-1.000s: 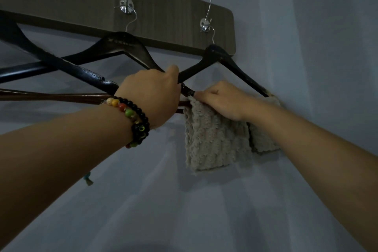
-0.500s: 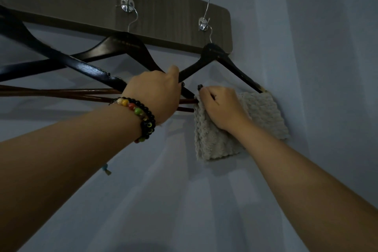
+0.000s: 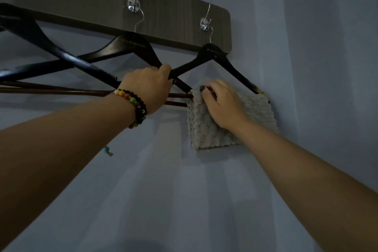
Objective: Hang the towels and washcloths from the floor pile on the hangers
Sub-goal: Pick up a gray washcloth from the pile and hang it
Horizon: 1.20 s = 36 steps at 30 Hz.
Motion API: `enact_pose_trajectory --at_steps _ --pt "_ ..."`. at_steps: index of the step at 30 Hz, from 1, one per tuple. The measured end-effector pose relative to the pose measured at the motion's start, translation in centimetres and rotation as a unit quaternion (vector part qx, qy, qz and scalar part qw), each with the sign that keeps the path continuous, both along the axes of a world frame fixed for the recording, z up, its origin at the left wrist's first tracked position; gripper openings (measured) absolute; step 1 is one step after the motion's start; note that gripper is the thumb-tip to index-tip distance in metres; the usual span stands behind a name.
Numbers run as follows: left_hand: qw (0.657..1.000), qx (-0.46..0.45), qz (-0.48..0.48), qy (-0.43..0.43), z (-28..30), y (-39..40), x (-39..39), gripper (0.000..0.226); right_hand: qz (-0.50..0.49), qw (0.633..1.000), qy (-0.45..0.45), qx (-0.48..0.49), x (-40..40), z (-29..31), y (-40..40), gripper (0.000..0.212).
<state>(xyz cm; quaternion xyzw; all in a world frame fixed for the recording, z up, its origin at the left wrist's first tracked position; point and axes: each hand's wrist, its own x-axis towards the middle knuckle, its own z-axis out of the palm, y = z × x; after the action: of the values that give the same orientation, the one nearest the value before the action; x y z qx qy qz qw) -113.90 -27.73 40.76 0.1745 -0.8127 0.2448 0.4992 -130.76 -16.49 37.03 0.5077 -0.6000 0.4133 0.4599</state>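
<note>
Washcloth [image 3: 214, 129] drapes the hanger [image 3: 225, 61] beneath the right hand's [image 3: 223, 104] grip.

At the upper left and centre of the frame the wall rack [image 3: 163, 10] is a dark grey-brown with a fine wood grain, and its hooks [image 3: 134, 5] are shiny silver. The hangers [image 3: 214, 55] below it are glossy black, their lower bars [image 3: 61, 90] a reddish brown. Right of centre, the washcloth [image 3: 206, 129] is pale beige-grey with a ribbed, bumpy weave. At centre left, the bracelet [image 3: 135, 104] is mostly black beads, with cream, yellow, red and green ones among them; a small turquoise charm [image 3: 106, 150] hangs below it. The wall [image 3: 306, 67] is a dim bluish grey with soft paler vertical streaks.
</note>
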Motion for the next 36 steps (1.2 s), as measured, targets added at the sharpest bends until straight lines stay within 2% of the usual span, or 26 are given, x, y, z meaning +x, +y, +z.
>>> enact_pose_trajectory --at_steps 4,10,18,22,29,33,36 --pt "0.999 0.013 -0.026 0.016 -0.7 -1.2 1.6 0.041 -0.032 0.996 -0.015 0.076 1.3 -1.2 0.8 0.037" --pt "0.997 -0.009 -0.074 0.017 -5.2 -2.4 3.6 0.066 -0.057 0.989 -0.012 0.137 4.0 -2.7 2.3 0.052" --pt "0.997 0.042 -0.067 -0.025 -8.4 -0.7 8.7 0.074 -0.101 0.972 0.006 0.211 7.8 -4.2 4.6 0.064" --pt "0.996 0.076 -0.047 -0.022 -8.4 1.6 12.9 0.075 -0.108 0.975 0.019 0.194 10.4 -4.0 6.9 0.064" --pt "0.994 0.08 0.004 -0.074 -10.7 7.1 20.4 0.076 -0.088 0.976 -0.004 0.2 15.0 -5.3 12.4 0.066" --pt "0.992 0.083 0.023 -0.096 -13.0 11.5 24.6 0.076 -0.074 0.969 -0.017 0.234 18.5 -6.7 17.1 0.069" --pt "0.988 0.094 0.037 -0.12 -15.5 15.1 27.8 0.085 -0.063 0.963 -0.03 0.262 21.2 -8.2 20.6 0.07"
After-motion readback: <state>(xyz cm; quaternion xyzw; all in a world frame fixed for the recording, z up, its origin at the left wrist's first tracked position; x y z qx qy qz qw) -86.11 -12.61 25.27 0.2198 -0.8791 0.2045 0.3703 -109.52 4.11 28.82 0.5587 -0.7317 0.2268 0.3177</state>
